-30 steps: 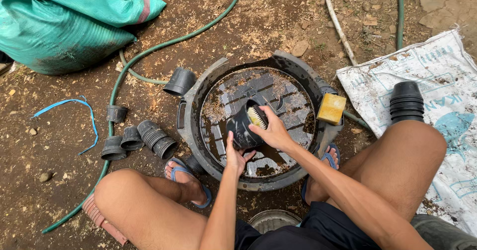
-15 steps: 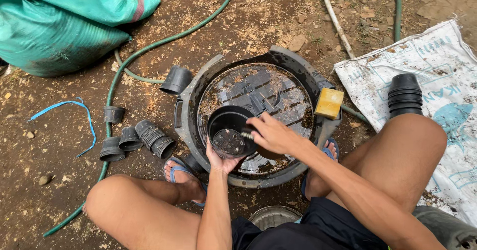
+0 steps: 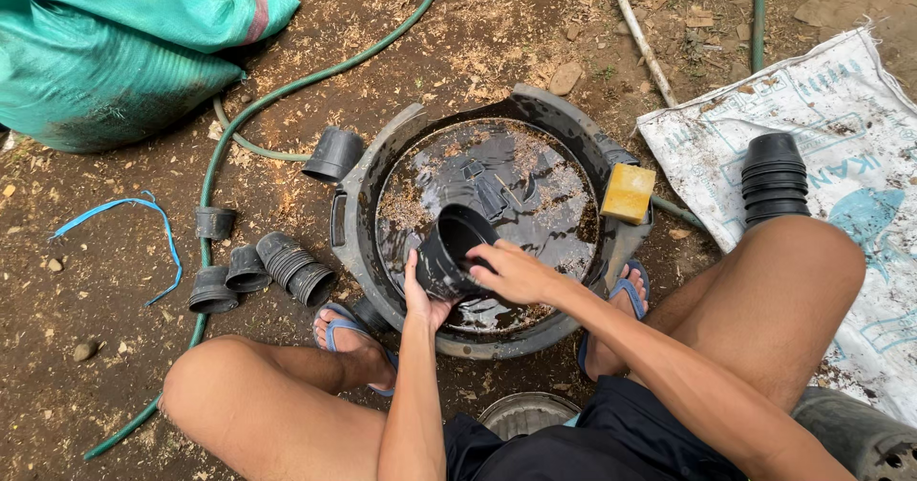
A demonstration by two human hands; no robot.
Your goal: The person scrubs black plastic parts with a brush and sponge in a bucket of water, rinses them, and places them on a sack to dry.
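A teal sack (image 3: 115,56) lies far up and left of the grip, on bare dirt. A white printed sack (image 3: 841,156) is spread flat well to the right of it. Directly under and beyond the hands sits a round dark basin (image 3: 382,194) holding murky water with bits floating on it. A green hose (image 3: 287,89) curves from the top of the view down past the basin's left side and on to the lower left.

A stack of black pots (image 3: 774,177) stands on the white sack, right of the grip and beside the person's knee. A second stack (image 3: 294,268) lies on its side left of the grip, with single pots (image 3: 229,278) just beside it and one more pot (image 3: 334,154) upright near the basin's upper left rim. A yellow sponge (image 3: 628,193) rests on the basin's right rim, up and right of the hands. A blue strap (image 3: 143,228) lies far left on the dirt.

The held pot (image 3: 449,252) is black, tilted with its mouth up and to the right, over the near part of the water. The left hand (image 3: 420,295) is closed around its base from below. The right hand (image 3: 516,273) is at the pot's rim, fingers curled against it; whether they grip something small there, I cannot tell.
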